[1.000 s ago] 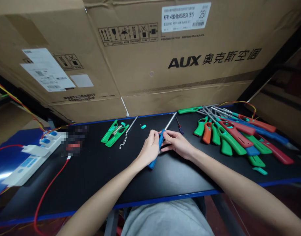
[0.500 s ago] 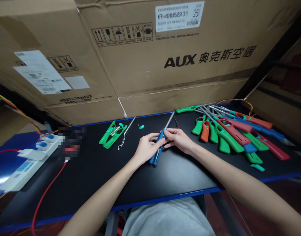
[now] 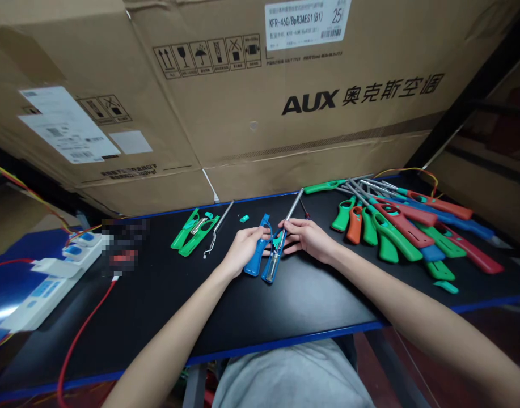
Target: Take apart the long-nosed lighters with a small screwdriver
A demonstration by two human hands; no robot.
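A blue long-necked lighter is split lengthwise between my hands. My left hand (image 3: 241, 249) is closed on one loose half of the blue casing (image 3: 254, 262). Just to the right, my right hand (image 3: 309, 239) pinches the other half, the opened lighter (image 3: 273, 267), near the base of its metal tube (image 3: 294, 205). Inside that half show a metallic fuel tank and a teal trigger. To the left lie green casing halves (image 3: 187, 241) and a loose metal tube (image 3: 224, 216) with a white wire. A small teal piece (image 3: 244, 218) rests beyond my left hand.
Several green, red, orange and blue lighters (image 3: 398, 232) are heaped at the right. A thin screwdriver-like tool (image 3: 305, 211) lies behind my right hand. A white power strip (image 3: 51, 289) with a red cable stands left; a large carton (image 3: 242, 141) walls off the back.
The blue casing has come apart: my left hand has moved left with one half. My right hand keeps the tube-bearing half in nearly the same place, its inner parts now showing.
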